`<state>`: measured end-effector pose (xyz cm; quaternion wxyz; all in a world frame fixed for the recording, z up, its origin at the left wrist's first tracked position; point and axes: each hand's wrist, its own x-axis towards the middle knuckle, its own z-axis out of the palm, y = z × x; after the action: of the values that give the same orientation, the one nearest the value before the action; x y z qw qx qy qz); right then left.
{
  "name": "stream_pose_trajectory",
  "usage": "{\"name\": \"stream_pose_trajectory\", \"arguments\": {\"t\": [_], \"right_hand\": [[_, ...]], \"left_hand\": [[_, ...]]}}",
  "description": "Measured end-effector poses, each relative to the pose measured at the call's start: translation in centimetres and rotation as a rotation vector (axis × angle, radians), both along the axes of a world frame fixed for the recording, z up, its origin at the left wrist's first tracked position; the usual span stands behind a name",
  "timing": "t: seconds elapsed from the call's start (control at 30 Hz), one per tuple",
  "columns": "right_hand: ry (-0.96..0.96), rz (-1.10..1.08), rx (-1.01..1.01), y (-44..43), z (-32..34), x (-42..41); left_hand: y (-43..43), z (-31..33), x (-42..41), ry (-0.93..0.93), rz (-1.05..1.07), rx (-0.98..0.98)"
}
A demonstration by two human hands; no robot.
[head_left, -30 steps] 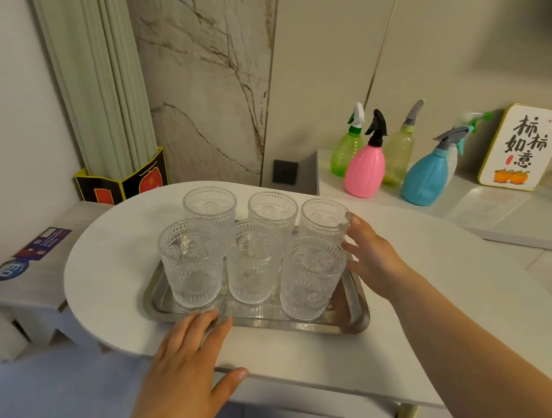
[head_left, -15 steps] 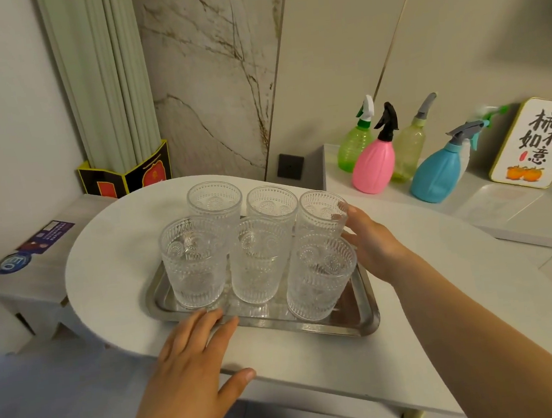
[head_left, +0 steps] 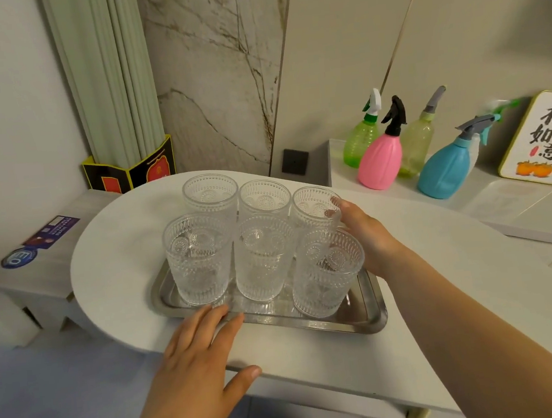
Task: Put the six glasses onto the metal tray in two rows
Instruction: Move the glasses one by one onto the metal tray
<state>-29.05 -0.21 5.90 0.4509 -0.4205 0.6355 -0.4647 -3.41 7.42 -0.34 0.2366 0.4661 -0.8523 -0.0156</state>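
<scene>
A metal tray (head_left: 363,321) lies on the white rounded table (head_left: 114,258). Clear embossed glasses stand upright on it in two rows of three: back left (head_left: 211,198), back middle (head_left: 264,199), back right (head_left: 313,205), front left (head_left: 198,260), front middle (head_left: 262,260), front right (head_left: 324,271). My right hand (head_left: 367,230) reaches in from the right, its fingers curled against the back right glass; the thumb is hidden behind the front right glass. My left hand (head_left: 195,361) lies flat and spread on the table, fingertips on the tray's front rim.
Spray bottles stand on a ledge at the back right: green (head_left: 361,143), pink (head_left: 379,161), blue (head_left: 443,172). A framed sign (head_left: 541,139) leans beside them. A low bench (head_left: 37,265) sits to the left, below a folded curtain (head_left: 107,80). The table's front edge is just under my left hand.
The view has tilted slightly. My right fingers have closed in on the back right glass. My left hand stays at the tray's front rim.
</scene>
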Motion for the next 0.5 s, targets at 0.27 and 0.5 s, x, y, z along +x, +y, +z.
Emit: {"name": "stream_pose_trajectory", "arguments": {"t": [0.27,0.5], "right_hand": [[-0.055,-0.015,-0.001,0.4,0.4,0.7],[-0.099,-0.198,-0.102,3.1,0.8,1.0]], "left_hand": [[0.0,0.0,0.1,-0.033,0.004,0.018],[0.1,0.4,0.2,-0.07,0.005,0.021]]}}
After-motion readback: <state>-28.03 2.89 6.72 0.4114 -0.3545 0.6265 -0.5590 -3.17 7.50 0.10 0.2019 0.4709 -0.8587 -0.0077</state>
